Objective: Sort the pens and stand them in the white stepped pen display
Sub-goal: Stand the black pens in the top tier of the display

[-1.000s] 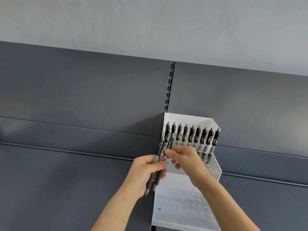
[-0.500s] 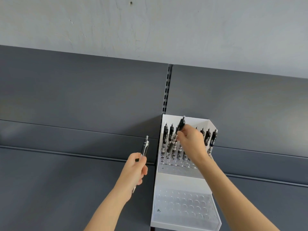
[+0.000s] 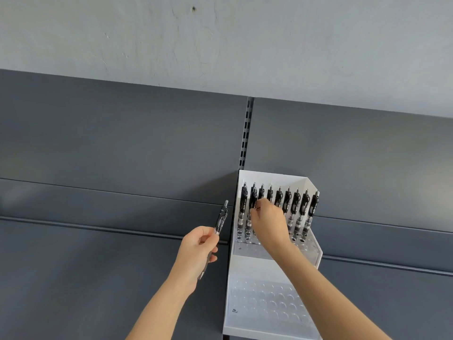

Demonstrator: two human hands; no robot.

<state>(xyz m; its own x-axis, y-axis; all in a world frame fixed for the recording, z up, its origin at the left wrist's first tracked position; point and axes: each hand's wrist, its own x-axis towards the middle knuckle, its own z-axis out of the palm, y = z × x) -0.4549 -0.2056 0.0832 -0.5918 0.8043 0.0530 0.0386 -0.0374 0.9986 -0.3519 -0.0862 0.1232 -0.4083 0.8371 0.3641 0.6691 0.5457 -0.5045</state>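
Note:
The white stepped pen display (image 3: pixel 274 322) stands on a dark grey shelf, its back against the panel wall. Several black pens (image 3: pixel 296 204) stand in a row along its top step. My right hand (image 3: pixel 268 222) reaches over that step, fingertips pinched on a black pen (image 3: pixel 252 200) that stands in the second row near the left end. My left hand (image 3: pixel 197 246) is to the left of the display, holding another black pen (image 3: pixel 221 218) upright, clicker end up. The lower step's clear holes hold nothing.
Dark grey shelving panels (image 3: pixel 122 148) fill the background, with a slotted upright (image 3: pixel 246 133) between them just above the display. A pale plastered wall (image 3: pixel 220 40) rises above the panels.
My right hand took one of two pens from my left hand, lifted it over the top step and lowered it into the second row. My left hand drew left with the remaining pen.

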